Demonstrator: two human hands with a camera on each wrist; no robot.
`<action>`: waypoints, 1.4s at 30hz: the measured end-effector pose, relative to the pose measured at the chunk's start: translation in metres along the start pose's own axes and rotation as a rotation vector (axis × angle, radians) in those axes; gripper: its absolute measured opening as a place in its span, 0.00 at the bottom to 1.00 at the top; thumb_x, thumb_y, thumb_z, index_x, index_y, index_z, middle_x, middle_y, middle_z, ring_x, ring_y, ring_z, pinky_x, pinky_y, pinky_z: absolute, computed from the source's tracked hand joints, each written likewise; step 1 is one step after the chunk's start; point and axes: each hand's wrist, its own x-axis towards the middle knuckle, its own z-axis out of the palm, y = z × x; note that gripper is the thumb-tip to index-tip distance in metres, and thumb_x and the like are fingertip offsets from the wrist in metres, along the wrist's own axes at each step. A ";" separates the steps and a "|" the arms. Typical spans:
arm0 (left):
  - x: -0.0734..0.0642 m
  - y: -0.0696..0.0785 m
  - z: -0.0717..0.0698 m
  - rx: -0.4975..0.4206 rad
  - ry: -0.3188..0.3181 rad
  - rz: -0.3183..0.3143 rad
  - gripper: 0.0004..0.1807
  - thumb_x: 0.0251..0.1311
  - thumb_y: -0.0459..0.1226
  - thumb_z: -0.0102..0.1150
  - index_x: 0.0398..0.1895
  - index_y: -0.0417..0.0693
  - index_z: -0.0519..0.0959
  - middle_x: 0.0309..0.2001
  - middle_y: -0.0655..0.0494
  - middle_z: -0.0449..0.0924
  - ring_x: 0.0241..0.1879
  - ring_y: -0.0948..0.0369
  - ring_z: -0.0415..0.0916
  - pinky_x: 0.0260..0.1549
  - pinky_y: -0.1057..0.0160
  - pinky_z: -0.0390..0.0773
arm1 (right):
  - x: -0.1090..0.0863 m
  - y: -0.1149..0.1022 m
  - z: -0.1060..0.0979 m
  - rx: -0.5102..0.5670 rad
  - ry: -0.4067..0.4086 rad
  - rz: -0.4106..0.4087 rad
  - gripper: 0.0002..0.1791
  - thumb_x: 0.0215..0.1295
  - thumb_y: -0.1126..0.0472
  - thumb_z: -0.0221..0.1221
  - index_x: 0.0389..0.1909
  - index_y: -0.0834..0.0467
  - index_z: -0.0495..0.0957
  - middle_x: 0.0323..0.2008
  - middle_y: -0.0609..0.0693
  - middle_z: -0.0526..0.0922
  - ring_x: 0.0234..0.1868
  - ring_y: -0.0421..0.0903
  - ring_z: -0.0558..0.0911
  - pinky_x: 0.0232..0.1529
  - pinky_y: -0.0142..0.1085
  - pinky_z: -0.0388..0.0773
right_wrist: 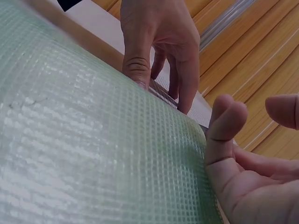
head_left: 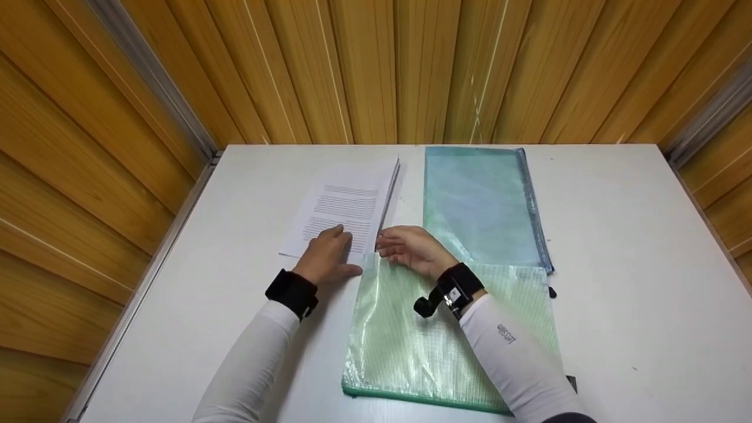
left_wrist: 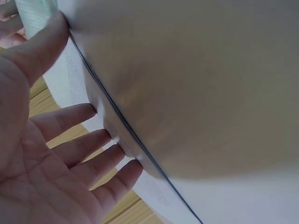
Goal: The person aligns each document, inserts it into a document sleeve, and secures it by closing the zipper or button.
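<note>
A stack of printed paper sheets lies on the table, left of the middle. My left hand rests on its near end; in the left wrist view the fairly straight fingers touch the printed page and the thumb is at the stack's near edge. Right of it, my right hand is over the far left corner of a green mesh pouch, beside the stack's right edge. In the right wrist view, thumb and fingers stand apart, holding nothing visible.
A blue-green mesh pouch with a dark blue zipper edge lies behind the green one, partly under it. A small black tab shows at the pouches' right. Wood-patterned panels border the white table.
</note>
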 end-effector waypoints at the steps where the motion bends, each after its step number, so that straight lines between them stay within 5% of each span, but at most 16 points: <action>1: 0.000 0.000 0.000 0.006 0.008 0.008 0.40 0.56 0.45 0.81 0.66 0.32 0.76 0.75 0.27 0.69 0.76 0.33 0.66 0.71 0.30 0.70 | 0.000 0.000 0.000 -0.007 -0.007 -0.006 0.18 0.79 0.64 0.56 0.63 0.69 0.76 0.57 0.59 0.87 0.37 0.44 0.86 0.40 0.31 0.82; 8: 0.004 0.001 0.004 0.026 0.036 0.034 0.33 0.62 0.45 0.77 0.63 0.32 0.78 0.70 0.26 0.74 0.72 0.32 0.70 0.64 0.27 0.74 | -0.003 0.001 0.003 -0.023 -0.056 -0.041 0.27 0.83 0.65 0.50 0.78 0.68 0.64 0.79 0.66 0.68 0.39 0.44 0.88 0.41 0.32 0.84; 17: 0.007 0.000 -0.001 -0.044 0.052 0.117 0.18 0.69 0.31 0.66 0.59 0.29 0.81 0.61 0.29 0.83 0.64 0.35 0.79 0.68 0.39 0.76 | -0.004 0.000 0.004 -0.041 -0.090 -0.069 0.29 0.82 0.67 0.50 0.80 0.67 0.64 0.81 0.65 0.65 0.40 0.45 0.89 0.42 0.33 0.85; 28: 0.013 0.001 0.000 -0.003 0.160 0.107 0.06 0.70 0.25 0.57 0.41 0.33 0.84 0.41 0.36 0.87 0.44 0.40 0.86 0.47 0.42 0.83 | -0.006 0.000 0.002 -0.141 -0.066 -0.096 0.29 0.82 0.66 0.52 0.79 0.67 0.64 0.79 0.66 0.68 0.41 0.43 0.90 0.40 0.33 0.86; 32: 0.012 0.002 -0.003 0.036 0.251 0.123 0.07 0.71 0.22 0.55 0.40 0.32 0.84 0.37 0.37 0.87 0.39 0.40 0.87 0.40 0.43 0.84 | -0.007 -0.001 0.002 -0.341 0.012 -0.195 0.33 0.76 0.67 0.54 0.80 0.66 0.64 0.76 0.66 0.72 0.40 0.44 0.89 0.35 0.31 0.85; 36: 0.009 0.005 -0.009 0.102 0.363 0.158 0.07 0.69 0.20 0.53 0.37 0.33 0.80 0.34 0.38 0.86 0.35 0.42 0.86 0.34 0.45 0.84 | -0.010 -0.003 0.002 -0.589 0.107 -0.355 0.37 0.68 0.68 0.55 0.79 0.66 0.65 0.74 0.67 0.75 0.50 0.55 0.89 0.40 0.32 0.83; 42: 0.003 0.016 -0.025 0.200 0.553 0.220 0.09 0.71 0.20 0.52 0.33 0.34 0.77 0.28 0.41 0.82 0.29 0.46 0.82 0.27 0.49 0.81 | -0.015 -0.008 -0.002 -0.756 0.243 -0.582 0.33 0.66 0.70 0.58 0.74 0.67 0.72 0.72 0.65 0.76 0.66 0.66 0.80 0.57 0.52 0.83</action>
